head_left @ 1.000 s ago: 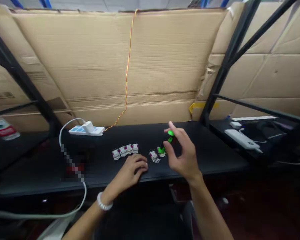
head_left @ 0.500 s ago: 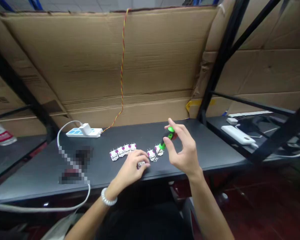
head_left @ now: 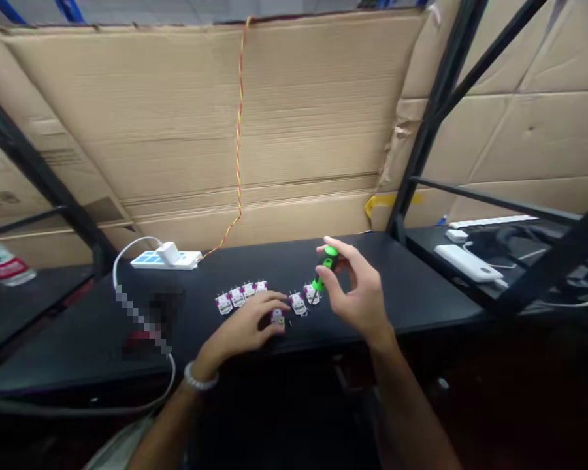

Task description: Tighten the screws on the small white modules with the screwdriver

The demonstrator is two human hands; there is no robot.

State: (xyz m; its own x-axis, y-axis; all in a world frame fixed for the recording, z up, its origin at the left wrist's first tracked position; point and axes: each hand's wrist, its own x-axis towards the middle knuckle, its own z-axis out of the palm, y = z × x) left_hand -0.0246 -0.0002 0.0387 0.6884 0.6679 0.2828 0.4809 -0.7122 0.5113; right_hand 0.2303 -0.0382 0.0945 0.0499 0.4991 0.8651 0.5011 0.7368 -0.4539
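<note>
My right hand (head_left: 355, 297) pinches a green and black screwdriver (head_left: 324, 269) by its handle, tip pointing down at a small white and purple connector block (head_left: 311, 292) on the black table (head_left: 411, 287). My left hand (head_left: 242, 326) lies on the table with its fingers curled on another small block (head_left: 277, 317). A third block (head_left: 298, 303) sits between the two hands. A row of several more blocks (head_left: 240, 295) stands just beyond my left hand. A white bead bracelet (head_left: 199, 380) is on my left wrist.
A white power strip (head_left: 163, 260) with a charger and white cable lies at the back left. A red and yellow wire (head_left: 239, 130) hangs down the cardboard wall behind. Black frame bars (head_left: 424, 137) rise at right, with a white keyboard-like device (head_left: 466, 262) beyond them.
My left hand has slid a little right and now shows a block under its fingertips. My right hand has brought the screwdriver slightly left and down towards the blocks.
</note>
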